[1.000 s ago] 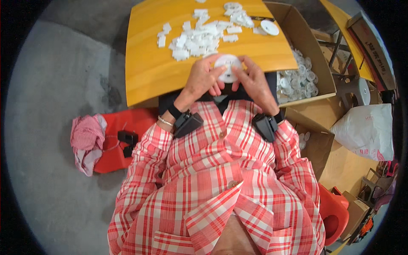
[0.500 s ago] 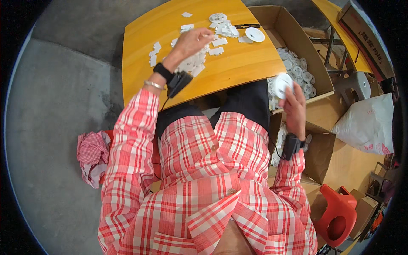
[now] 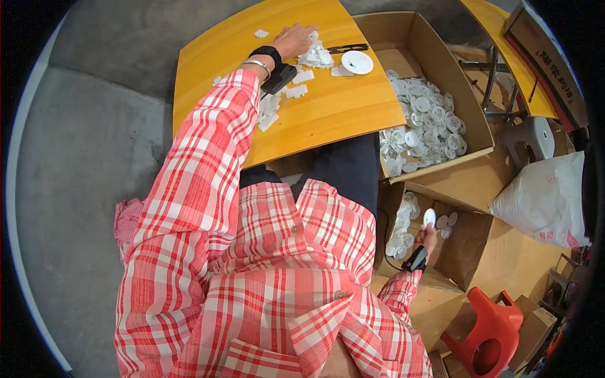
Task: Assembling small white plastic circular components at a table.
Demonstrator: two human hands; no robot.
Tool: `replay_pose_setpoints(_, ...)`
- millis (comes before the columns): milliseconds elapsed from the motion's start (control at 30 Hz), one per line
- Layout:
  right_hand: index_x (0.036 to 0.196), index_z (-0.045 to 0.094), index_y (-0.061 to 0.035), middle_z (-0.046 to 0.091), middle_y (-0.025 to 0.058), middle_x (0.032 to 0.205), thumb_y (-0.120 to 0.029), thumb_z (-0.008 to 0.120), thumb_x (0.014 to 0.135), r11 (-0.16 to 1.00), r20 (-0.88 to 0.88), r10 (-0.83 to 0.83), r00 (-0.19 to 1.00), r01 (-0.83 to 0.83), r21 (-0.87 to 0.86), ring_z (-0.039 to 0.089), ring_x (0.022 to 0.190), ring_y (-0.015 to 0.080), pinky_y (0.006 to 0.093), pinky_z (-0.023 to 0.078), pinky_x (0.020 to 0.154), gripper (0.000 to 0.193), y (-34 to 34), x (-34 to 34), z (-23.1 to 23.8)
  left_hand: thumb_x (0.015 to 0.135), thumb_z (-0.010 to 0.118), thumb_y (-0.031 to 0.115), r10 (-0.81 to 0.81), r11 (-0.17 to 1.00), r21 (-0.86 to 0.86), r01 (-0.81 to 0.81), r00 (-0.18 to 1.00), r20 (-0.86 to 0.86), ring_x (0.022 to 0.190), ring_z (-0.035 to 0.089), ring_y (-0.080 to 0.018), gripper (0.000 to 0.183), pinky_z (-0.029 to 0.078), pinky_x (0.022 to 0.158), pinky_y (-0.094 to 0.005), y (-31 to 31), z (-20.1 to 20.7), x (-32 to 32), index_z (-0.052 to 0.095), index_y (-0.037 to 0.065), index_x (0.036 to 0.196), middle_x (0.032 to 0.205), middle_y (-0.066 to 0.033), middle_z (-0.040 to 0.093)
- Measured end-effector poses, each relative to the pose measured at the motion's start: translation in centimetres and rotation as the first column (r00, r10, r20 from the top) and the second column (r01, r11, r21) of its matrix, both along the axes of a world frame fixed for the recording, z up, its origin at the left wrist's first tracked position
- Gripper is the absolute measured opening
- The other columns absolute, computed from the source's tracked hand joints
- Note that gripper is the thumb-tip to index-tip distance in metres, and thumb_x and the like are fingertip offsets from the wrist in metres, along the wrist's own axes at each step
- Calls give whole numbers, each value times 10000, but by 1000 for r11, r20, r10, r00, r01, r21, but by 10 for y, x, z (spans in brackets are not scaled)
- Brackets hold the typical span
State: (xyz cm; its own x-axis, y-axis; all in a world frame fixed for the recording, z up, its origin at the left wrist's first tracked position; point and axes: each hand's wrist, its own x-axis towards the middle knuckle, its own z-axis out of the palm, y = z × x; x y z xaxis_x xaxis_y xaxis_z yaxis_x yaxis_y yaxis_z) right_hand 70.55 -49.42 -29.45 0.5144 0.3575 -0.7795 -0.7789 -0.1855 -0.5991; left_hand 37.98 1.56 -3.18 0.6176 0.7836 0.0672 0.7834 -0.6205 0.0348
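My left hand reaches across the yellow table, its fingers stretched out over a white round part at the far edge of a small heap of white pieces. Its fingertips seem to touch that part, and the thumb is hidden. Low on the right, my right hand pinches a white plastic disc, tilted nearly on edge. It hangs over the smaller cardboard box, where several similar discs lie. Black bands with small devices circle both wrists.
On the table lie a white dish-like disc, a black slim tool and flat white pieces. A large cardboard box full of white discs stands right of it. Farther right are a white sack and a red stool.
My right hand has carried the disc down from beside the large box to above the smaller one. My left hand has moved farther out, onto the round part. The view has shifted slightly.
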Motion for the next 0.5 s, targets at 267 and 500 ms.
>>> replay_pose_setpoints(267,929,496,-115,544,13,600,-318,522,923,980,-162,96,982,-122,-158,325,373,79,233,243,316,205,-27,-3,-66,844,535,261,19,999,-47,-19,1000,-4,1056,521,-354,342,415,908,-436,16,-7,17,519,165,1172,1066,-190,579)
replay_pose_setpoints(500,850,474,-112,570,36,610,-279,526,920,956,-142,190,971,-216,-198,342,365,94,257,271,316,189,-24,3,-76,764,659,311,53,999,-10,-52,978,203,1009,534,-347,355,426,854,-418,-16,-8,-13,539,109,1030,1029,-170,586)
